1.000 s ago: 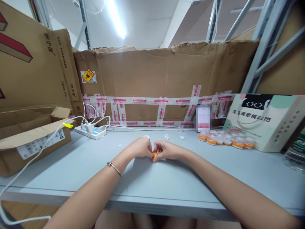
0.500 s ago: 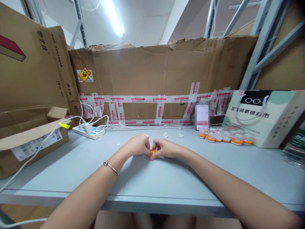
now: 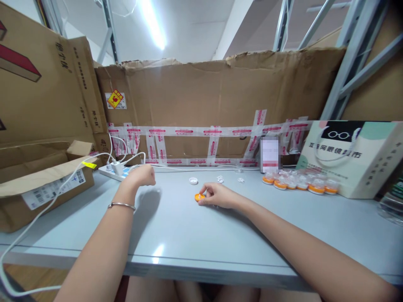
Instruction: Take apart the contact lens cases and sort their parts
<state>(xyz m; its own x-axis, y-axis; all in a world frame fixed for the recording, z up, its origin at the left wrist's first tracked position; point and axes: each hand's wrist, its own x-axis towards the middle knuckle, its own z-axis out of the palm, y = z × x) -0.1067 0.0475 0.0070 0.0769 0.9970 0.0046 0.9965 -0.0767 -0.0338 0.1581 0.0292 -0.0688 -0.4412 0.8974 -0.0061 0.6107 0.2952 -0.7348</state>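
Between thumb and fingertips, my right hand [image 3: 218, 195] pinches a small round orange part [image 3: 198, 197] with a whitish bit in its middle, at the centre of the table. My left hand [image 3: 143, 175] is raised to the left, closer to the power strip, its fingers curled closed; whatever may be in them is hidden. Just behind the orange part lies a white ring-shaped cap [image 3: 193, 180]. Small white pieces lie beyond my right hand, in one little heap [image 3: 220, 179] and a smaller one [image 3: 241, 180].
Several orange-and-white round cases [image 3: 315, 188] with clear tops stand at the back right, before a phone [image 3: 270, 155] and a paper bag [image 3: 333, 159]. On the left are a white power strip [image 3: 108, 173] with cables and an open cardboard box [image 3: 59, 184]. Taped cardboard [image 3: 189, 96] forms the back wall.
My left hand has let go of the orange part and moved left, uncovering the white cap behind. My right hand keeps its pinch on the orange part in about the same place.
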